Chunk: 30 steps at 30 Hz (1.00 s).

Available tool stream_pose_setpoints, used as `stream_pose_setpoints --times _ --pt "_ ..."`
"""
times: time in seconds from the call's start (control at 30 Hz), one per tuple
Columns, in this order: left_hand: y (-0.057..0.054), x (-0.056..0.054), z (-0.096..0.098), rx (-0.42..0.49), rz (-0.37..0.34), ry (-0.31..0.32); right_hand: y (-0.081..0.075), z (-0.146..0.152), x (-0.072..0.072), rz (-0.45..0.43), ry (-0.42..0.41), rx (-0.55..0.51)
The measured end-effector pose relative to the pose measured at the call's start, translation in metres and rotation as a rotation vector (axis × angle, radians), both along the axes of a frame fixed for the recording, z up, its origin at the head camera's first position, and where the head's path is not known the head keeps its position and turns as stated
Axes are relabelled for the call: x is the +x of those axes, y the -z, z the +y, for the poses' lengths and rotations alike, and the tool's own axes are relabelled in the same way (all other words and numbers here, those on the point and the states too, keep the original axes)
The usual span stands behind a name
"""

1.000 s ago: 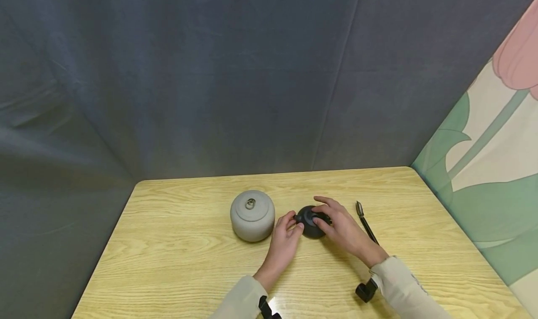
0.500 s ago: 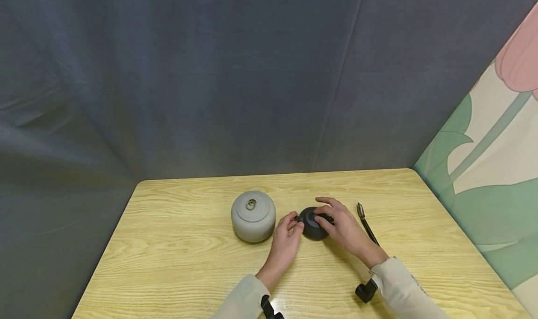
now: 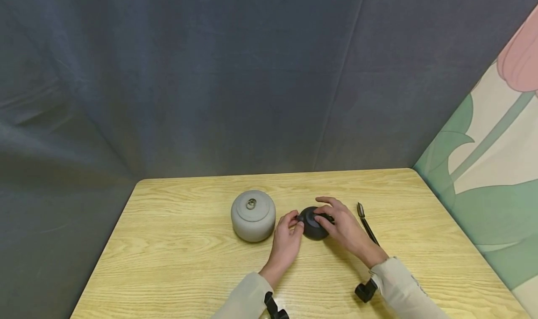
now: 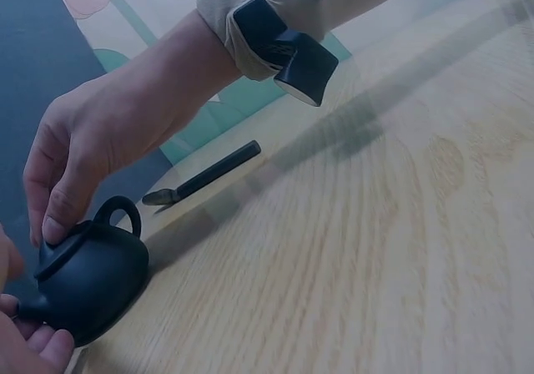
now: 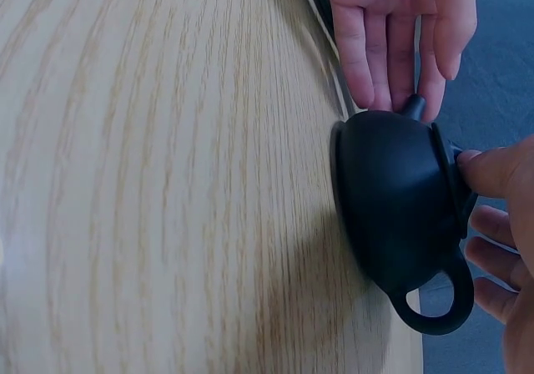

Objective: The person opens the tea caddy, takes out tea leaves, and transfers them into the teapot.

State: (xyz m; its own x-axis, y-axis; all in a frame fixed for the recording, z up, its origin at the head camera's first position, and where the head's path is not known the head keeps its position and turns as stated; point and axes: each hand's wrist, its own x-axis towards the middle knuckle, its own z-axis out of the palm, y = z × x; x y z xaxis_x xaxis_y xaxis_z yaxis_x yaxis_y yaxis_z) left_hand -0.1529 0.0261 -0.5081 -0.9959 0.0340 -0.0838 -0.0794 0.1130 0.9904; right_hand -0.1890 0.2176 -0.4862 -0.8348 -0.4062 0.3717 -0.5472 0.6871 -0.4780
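A dark teapot point(image 3: 313, 232) stands on the table, its spout toward my left hand and its looped handle point(image 5: 461, 303) on the opposite side. Thumb and fingers of my right hand point(image 3: 342, 228) pinch the knob of the teapot lid point(image 5: 450, 182), which sits on the pot. The knob is mostly hidden by those fingers. My left hand point(image 3: 286, 239) is held around the spout point(image 5: 414, 105). Its fingers extend straight beside the spout in the right wrist view, the thumb standing apart from them.
To the left of the hands stands a grey lidded jar point(image 3: 252, 223) with a small ring on top. A dark-handled brush-like tool point(image 3: 366, 223) lies right of the right hand. The wooden table point(image 3: 176, 253) meets a dark curtain point(image 3: 235, 99) at its back edge.
The teapot has shifted very slightly right within the hands, and the head view has moved a little. My right hand keeps its pinch on the lid throughout.
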Motion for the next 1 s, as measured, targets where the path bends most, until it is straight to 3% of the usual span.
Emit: stream_pose_setpoints --times 0.47,1.0 --pt "-0.003 -0.011 0.008 -0.118 0.025 -0.087 0.002 0.0 -0.001 0.02 -0.005 -0.009" --pt "0.0 -0.013 0.011 -0.126 0.03 -0.139 0.003 0.003 -0.002 0.033 -0.016 -0.002"
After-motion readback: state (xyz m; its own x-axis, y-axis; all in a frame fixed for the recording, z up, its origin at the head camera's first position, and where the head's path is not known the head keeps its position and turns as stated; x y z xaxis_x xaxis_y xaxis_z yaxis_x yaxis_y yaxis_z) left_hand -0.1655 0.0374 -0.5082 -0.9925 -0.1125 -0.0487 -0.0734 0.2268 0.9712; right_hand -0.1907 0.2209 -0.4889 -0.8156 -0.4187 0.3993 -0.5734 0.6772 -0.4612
